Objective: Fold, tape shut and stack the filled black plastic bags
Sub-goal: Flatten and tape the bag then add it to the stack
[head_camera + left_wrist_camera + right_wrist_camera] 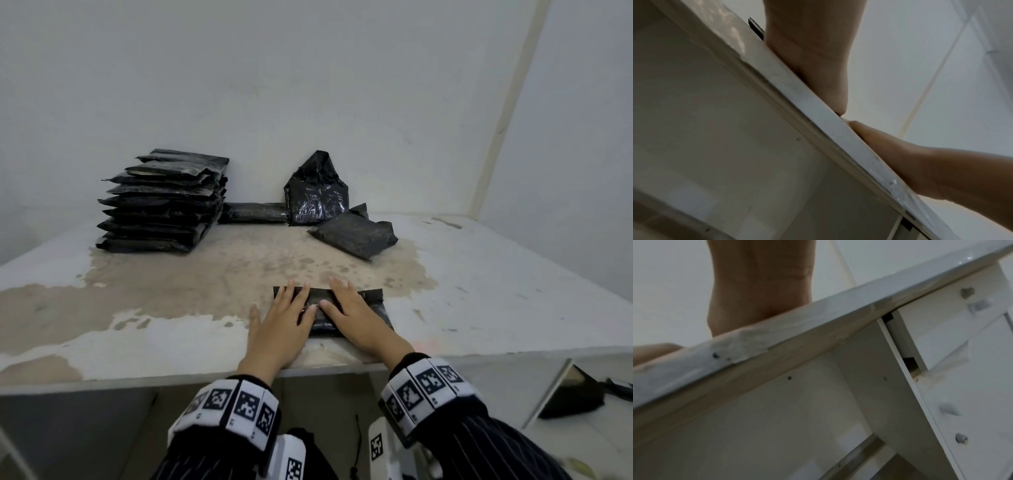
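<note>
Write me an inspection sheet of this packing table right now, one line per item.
Surface: white table, paint worn away to a brown patch in the middle.
Job's things: folded bag flat near the front edge; tall stack of bags at rear left; upright loose bag, flat bag and angled bag at rear centre.
Clutter: nothing seen.
Hands: left hand and right hand press flat on the folded bag.
Cables: nothing seen on the table.
Surroundings: white wall; drawer fronts under the table at right.
</note>
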